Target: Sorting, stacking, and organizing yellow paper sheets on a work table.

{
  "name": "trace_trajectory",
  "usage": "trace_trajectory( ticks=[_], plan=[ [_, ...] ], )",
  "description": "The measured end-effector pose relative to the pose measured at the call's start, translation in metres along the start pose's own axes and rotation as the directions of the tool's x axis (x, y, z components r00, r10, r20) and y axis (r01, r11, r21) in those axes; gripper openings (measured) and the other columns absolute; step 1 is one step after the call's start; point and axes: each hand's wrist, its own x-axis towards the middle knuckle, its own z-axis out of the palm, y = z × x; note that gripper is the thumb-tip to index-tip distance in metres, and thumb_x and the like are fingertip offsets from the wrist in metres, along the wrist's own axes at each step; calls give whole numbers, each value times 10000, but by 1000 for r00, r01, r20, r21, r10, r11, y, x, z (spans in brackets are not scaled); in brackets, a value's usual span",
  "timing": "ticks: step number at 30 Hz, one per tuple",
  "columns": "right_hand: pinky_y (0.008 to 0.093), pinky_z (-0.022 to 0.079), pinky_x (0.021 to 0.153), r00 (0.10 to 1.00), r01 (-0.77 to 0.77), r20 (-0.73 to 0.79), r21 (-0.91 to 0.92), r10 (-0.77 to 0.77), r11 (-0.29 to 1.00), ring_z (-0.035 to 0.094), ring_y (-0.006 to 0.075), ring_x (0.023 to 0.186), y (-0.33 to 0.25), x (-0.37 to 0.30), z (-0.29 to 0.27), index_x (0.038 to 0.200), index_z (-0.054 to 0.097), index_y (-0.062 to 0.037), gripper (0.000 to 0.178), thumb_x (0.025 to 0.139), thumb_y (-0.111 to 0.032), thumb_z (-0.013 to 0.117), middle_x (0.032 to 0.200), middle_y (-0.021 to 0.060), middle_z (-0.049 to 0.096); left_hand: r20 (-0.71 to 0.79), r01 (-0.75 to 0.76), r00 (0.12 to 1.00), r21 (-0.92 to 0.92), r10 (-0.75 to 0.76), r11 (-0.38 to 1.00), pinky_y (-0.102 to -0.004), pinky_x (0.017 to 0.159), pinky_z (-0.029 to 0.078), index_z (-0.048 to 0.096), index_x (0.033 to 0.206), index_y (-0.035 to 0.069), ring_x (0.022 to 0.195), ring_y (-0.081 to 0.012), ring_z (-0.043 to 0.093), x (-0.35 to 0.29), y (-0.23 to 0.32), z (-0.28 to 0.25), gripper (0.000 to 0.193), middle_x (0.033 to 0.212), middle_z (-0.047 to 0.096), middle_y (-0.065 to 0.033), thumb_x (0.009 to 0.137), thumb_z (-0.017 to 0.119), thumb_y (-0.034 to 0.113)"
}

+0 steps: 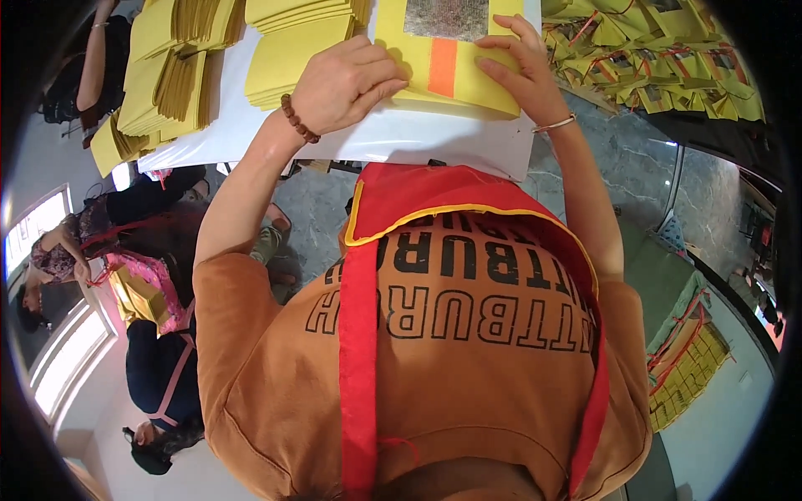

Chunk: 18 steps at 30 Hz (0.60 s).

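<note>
A pile of yellow paper sheets [493, 92] lies at the front of the white-covered table. On its top sheet are a silver foil square [447, 18] and an orange strip [443, 67] below the foil. My left hand [349, 82], with a beaded bracelet, rests at the pile's left edge. Its fingers are curled and pressed together; whatever they pinch is hidden. My right hand [520, 68], with a thin bangle, lies over the pile's right side. Its fingers are apart and touch the top sheet beside the foil.
More yellow paper stacks [288, 71] stand left of my left hand, with fanned bundles [171, 92] farther left. The white table cover [359, 144] ends just before my red apron [468, 196]. Yellow bundles with red ties [660, 58] fill the far right. People are at the left.
</note>
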Motion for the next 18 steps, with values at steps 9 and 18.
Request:
trace_trajectory(
  ticks=[9, 18],
  plan=[
    [373, 147, 1070, 993, -117, 52, 212, 108, 970, 194, 276, 1307, -8, 2, -5, 1051, 631, -143, 350, 901, -380, 422, 1341, 86, 358, -75, 47, 996, -32, -50, 998, -362, 594, 423, 570, 810, 19, 677, -291, 521, 5, -4, 4, 155, 722, 525, -114, 839, 544, 169],
    [369, 91, 1090, 981, -176, 132, 335, 139, 925, 113, 251, 1353, -2, 0, -12, 1070, 632, -110, 513, 923, -438, 266, 1400, 60, 306, -93, 118, 986, -167, -135, 979, -331, 588, 428, 595, 825, 20, 655, -274, 539, 4, -12, 8, 177, 723, 550, -119, 835, 565, 195]
  ],
)
